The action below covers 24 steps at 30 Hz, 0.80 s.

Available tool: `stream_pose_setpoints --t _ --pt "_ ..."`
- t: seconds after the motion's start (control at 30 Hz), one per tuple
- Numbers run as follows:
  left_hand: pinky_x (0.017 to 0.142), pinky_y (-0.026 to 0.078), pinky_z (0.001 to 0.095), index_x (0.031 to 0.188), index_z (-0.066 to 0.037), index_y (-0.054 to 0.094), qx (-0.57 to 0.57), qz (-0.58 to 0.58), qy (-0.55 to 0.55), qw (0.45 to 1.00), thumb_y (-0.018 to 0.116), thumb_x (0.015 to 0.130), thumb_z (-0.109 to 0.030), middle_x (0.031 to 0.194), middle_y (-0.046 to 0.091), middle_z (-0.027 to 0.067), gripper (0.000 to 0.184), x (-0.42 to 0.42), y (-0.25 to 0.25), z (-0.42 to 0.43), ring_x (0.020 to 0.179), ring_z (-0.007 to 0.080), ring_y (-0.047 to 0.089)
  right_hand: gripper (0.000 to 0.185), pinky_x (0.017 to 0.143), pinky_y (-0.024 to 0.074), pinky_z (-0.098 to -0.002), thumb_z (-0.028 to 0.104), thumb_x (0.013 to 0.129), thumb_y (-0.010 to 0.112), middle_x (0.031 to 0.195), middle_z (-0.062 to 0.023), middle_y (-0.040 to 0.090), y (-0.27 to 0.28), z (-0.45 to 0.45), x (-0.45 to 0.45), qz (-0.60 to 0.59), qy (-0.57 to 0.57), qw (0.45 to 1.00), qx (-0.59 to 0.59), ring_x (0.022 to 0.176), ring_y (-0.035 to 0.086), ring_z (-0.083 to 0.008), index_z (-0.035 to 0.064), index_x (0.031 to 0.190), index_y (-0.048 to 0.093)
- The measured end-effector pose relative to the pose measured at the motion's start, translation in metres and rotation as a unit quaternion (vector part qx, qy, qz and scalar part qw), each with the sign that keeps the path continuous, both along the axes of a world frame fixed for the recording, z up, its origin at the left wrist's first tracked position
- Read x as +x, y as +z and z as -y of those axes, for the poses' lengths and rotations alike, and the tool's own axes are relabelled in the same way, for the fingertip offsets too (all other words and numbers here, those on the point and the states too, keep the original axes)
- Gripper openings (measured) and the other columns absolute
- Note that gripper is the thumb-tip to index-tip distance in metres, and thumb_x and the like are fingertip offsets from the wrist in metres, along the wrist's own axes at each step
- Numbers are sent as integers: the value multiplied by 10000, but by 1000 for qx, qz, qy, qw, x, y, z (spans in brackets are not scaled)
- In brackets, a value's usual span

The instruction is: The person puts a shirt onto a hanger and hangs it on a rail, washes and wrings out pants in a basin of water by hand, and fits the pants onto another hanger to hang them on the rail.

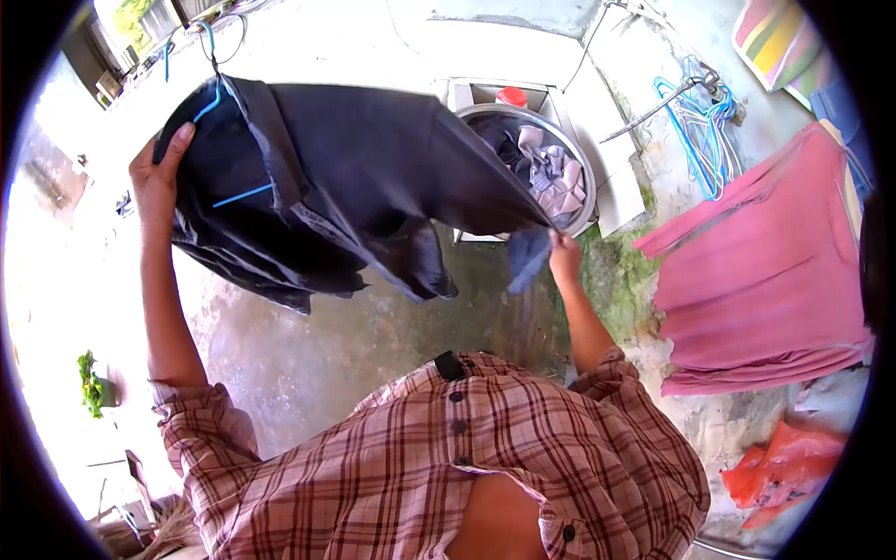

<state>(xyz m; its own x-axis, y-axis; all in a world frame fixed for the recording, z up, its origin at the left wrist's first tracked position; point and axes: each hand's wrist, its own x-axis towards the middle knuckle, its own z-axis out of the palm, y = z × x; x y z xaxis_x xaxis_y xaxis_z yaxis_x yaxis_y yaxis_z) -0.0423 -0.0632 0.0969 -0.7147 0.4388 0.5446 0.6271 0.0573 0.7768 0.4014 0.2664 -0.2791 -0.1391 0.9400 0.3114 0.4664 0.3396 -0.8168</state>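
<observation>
A dark long-sleeved shirt [345, 140] hangs at the upper left on a blue hanger [210, 103], whose hook rises above the collar. My left hand [161, 173] grips the shirt's left edge near the shoulder, thumb up beside the hanger. At the other end, my right hand [564, 254] is closed on the end of one sleeve and pulls it out taut to the right. The cuff flap dangles beside my fingers. Part of the shirt's lower edge hangs loose in the middle.
Behind the sleeve stands a metal tub [583, 177] of crumpled clothes [551, 173], with a red lid [511, 96] behind it. Blue hangers [705, 126] hang on the right wall near a pink garment [761, 271]. An orange-red plastic bag [784, 467] is lower right; a green plant [91, 383] stands left.
</observation>
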Motion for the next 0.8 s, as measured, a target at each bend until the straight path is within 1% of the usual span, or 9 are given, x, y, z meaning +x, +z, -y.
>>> stream_pose_setpoints --t 0.03,0.1,0.2,0.23,0.3,0.43,0.5,0.6,0.8 --pt "705 444 204 970 0 717 -6 -4 11 1000 733 860 -344 782 653 -2 362 -1 -5 1 712 72 557 415 581 452 -426 393 894 627 656 -196 621 16 4 8 134 124 983 -25 588 609 -290 -5 786 675" --pt "707 448 208 972 3 716 -13 -1 26 1000 733 860 -342 786 656 2 363 -4 -13 -3 714 76 560 478 564 453 -417 411 889 613 605 -195 616 61 18 26 382 354 851 -71 570 619 -303 -20 691 666" --pt "714 454 219 982 7 715 -11 28 16 999 729 866 -329 801 665 9 356 -11 -15 -2 723 84 568 499 557 469 -397 444 840 644 602 -195 621 14 -17 57 176 294 901 -268 570 639 -281 -28 678 658" --pt "719 456 220 983 10 714 -7 -17 11 1000 729 866 -328 802 665 10 357 -3 -22 -5 731 88 573 444 566 462 -383 420 845 639 649 -176 634 41 -31 72 79 61 995 -4 615 647 -249 -16 767 678" --pt "724 460 221 989 15 712 -19 28 -19 999 731 865 -322 804 665 13 360 -11 -30 -7 743 90 578 228 622 476 -331 232 872 660 724 -133 663 42 -42 84 300 216 919 -136 640 608 -177 9 907 681" --pt "722 461 221 996 12 712 -7 32 -16 999 731 865 -319 806 665 12 357 -9 -32 -15 746 89 579 324 585 432 -341 318 867 657 661 -130 610 85 -32 102 120 66 988 -66 587 536 -174 -3 828 676" --pt "718 461 219 1001 10 712 -32 36 -11 999 730 866 -318 807 666 10 355 -6 -35 -16 739 88 578 333 582 413 -335 317 860 680 625 -77 577 74 -35 109 117 160 928 -316 591 513 -144 -13 815 669" --pt "712 459 214 1005 2 716 -18 22 -24 999 733 865 -304 804 668 0 336 -11 -37 -21 729 79 573 341 572 395 -322 314 857 692 615 -23 540 94 -38 122 220 83 963 -131 591 483 -121 -22 812 659" --pt "718 457 207 1009 -9 719 13 45 -16 999 730 868 -315 805 673 -2 337 -12 -37 -28 733 75 578 337 558 354 -292 315 845 721 626 21 501 92 -41 131 102 128 973 -160 603 432 -82 -1 752 645"
